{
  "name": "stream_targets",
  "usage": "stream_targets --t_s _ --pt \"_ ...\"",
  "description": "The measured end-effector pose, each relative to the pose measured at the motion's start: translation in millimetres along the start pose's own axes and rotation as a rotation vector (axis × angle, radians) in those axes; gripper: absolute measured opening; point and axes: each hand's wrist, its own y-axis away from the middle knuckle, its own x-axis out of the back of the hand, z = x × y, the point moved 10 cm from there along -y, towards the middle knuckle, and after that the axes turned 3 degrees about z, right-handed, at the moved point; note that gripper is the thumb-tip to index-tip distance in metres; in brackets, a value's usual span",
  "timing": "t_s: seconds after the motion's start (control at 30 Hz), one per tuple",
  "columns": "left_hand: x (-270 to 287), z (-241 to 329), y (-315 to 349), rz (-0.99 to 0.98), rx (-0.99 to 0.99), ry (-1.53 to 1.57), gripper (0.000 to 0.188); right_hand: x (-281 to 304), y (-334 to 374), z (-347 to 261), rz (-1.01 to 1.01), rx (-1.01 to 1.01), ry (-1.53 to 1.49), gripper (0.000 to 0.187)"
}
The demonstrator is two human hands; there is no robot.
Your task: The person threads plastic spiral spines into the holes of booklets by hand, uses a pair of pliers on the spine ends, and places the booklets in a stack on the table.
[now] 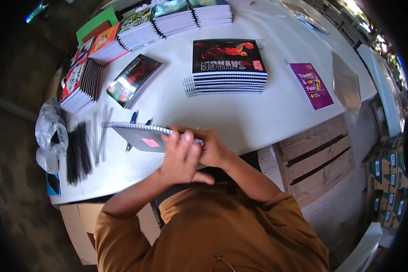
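A grey-covered spiral notebook (136, 138) with a pink patch is held tilted above the near edge of the table, its white coil along the upper edge. My right hand (211, 148) grips its right end from behind, with the fingertips partly hidden. Across that same end lies my left hand (182, 158), fingers stretched out and thumb apart, slightly blurred. Just behind the notebook are blue pens (133, 118). Loose clear coils (103, 136) and a bunch of black coils (79, 154) lie to the left.
A stack of black-covered notebooks (229, 56) stands mid-table, with a purple notebook (311, 86) to its right. Another black notebook (134, 80) and several notebook stacks (174, 20) are farther left and back. A plastic bag (50, 131) sits at the left edge; a wooden pallet (319, 156) is at right.
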Motion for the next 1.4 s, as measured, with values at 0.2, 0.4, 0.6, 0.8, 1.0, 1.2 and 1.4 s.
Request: stream_targets --t_s 0.2,0.4,0.6,0.8,1.0,1.2,1.4 --pt "16.9 -29.2 -66.1 -0.309 0.208 -0.056 0.037 10.2 17.8 31.8 0.004 -0.26 -0.036 0.035" --pt "31.7 -28.8 -92.2 -0.414 0.22 0.054 0.024 -0.2 19.4 29.9 -0.073 -0.227 -0.041 0.019" --pt "65.0 -48.9 -125.3 -0.348 0.362 -0.095 0.042 26.6 -1.8 -5.7 0.014 -0.243 -0.172 0.03" --pt "62.8 -109.1 -160.4 0.024 0.363 -0.11 0.017 173.9 -53.7 -75.9 0.404 0.324 0.181 0.021" --pt "-91.9 -143.3 -95.3 -0.005 0.331 -0.036 0.027 230.2 -33.7 74.9 0.178 -0.158 0.499 0.036" --pt "-71.5 -163.0 -64.9 0.449 0.638 -0.045 0.027 247.1 -4.4 105.9 0.705 -0.302 0.163 0.053" --pt "-119.3 -202.1 -10.4 0.723 1.157 0.623 0.018 225.1 -16.5 109.0 0.635 -0.232 0.381 0.052"
